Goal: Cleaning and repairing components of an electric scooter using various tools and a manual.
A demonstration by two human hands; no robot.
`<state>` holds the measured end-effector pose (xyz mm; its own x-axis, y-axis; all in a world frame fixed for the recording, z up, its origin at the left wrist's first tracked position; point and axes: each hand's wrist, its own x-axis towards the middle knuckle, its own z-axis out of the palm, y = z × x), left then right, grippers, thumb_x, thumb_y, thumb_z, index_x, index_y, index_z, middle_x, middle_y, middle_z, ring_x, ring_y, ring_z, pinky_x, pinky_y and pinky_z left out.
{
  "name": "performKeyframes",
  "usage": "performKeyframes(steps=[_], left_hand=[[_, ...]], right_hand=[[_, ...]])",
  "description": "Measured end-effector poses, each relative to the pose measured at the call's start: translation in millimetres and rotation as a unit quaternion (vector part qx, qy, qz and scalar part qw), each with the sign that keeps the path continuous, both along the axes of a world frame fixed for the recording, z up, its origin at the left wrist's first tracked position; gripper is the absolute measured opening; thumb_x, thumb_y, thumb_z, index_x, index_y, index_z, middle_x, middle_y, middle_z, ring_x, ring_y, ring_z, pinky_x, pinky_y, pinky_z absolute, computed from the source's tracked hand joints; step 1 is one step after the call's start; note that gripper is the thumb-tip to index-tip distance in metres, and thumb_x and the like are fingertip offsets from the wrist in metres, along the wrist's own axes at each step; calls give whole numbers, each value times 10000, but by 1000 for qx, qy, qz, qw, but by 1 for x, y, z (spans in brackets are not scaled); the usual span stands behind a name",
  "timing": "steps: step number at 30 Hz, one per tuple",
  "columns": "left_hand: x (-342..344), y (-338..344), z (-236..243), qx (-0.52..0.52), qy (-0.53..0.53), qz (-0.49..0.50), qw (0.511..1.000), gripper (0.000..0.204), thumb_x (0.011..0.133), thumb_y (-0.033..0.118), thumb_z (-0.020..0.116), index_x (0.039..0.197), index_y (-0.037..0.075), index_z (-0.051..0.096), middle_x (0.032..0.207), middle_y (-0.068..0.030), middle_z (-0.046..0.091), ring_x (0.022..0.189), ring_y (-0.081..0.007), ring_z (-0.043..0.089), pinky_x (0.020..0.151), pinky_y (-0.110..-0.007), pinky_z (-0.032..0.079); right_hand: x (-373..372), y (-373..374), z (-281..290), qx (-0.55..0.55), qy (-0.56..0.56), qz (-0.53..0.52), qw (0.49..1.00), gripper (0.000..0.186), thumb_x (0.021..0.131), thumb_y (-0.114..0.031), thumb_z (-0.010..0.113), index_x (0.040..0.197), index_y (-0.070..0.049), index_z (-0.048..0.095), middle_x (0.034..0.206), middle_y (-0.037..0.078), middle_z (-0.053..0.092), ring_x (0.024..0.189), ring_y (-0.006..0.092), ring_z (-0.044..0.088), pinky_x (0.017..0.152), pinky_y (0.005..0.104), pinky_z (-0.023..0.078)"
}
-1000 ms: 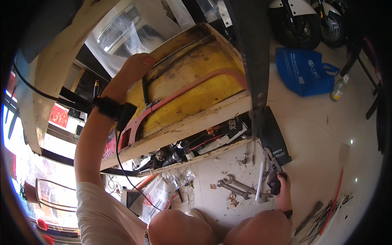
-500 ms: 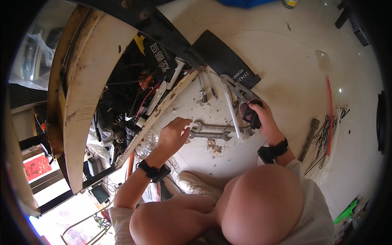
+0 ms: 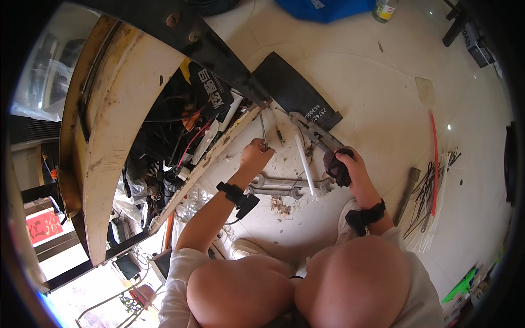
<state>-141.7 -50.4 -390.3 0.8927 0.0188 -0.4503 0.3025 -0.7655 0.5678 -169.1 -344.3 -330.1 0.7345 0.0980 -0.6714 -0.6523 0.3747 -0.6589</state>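
My left hand (image 3: 256, 157) is over the light floor, fingers pinched at the near end of a thin metal rod (image 3: 263, 127). My right hand (image 3: 355, 168) is closed around a dark crumpled bundle (image 3: 337, 167), which looks like cloth. A long grey metal tool (image 3: 317, 133) reaches from that bundle toward the upper left; whether the bundle wraps its handle is hidden. Between my hands lies a white stick (image 3: 305, 164). Two open-ended wrenches (image 3: 278, 187) lie below my left hand, side by side. A small dark-handled tool (image 3: 279, 131) rests just right of the rod.
To the left stands an open cream-coloured panel (image 3: 128, 93) with wires and parts inside. A dark metal bar (image 3: 183, 33) crosses above it. A black flat flap (image 3: 295, 87) lies ahead. At right are cable ties (image 3: 432, 202), a red strip (image 3: 435, 164) and a dark bar (image 3: 407, 194).
My left hand has moved up and right from beside the wrenches to the thin metal rod, and its fingers have closed. My right hand keeps hold of the dark bundle.
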Motion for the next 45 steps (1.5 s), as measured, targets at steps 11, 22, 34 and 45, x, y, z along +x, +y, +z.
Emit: performKeyframes(steps=[11,22,34,45], left_hand=[[-82,62,208,-216,231,-123,941,337,775,144,647,1104,81,607,762,-5,591,654,-89,536,579,-257,435],[-127,143,435,-89,-7,-124,988,302,647,-38,679,948,-19,663,682,-21,542,525,-65,477,477,-214,353],[58,244,461,385,-250,-41,887,394,697,202,663,1050,31,625,877,-110,657,762,-229,627,709,-327,496],[163,272,394,459,-218,-124,852,331,644,161,659,960,63,652,821,-131,660,803,-311,634,714,-371,500]], right_hand=[[4,17,-22,-5,-35,15,999,167,791,-105,626,932,-22,590,872,81,598,750,165,601,606,289,537],[-2,46,-12,16,-50,27,998,136,792,-66,597,922,-35,569,839,56,579,701,146,589,593,269,506],[-1,46,-14,49,-21,35,998,159,787,-88,596,931,-24,574,810,49,578,642,129,576,548,259,492],[-2,22,-17,6,-51,-7,999,155,807,-147,585,924,-51,550,718,49,577,513,141,563,422,256,437]])
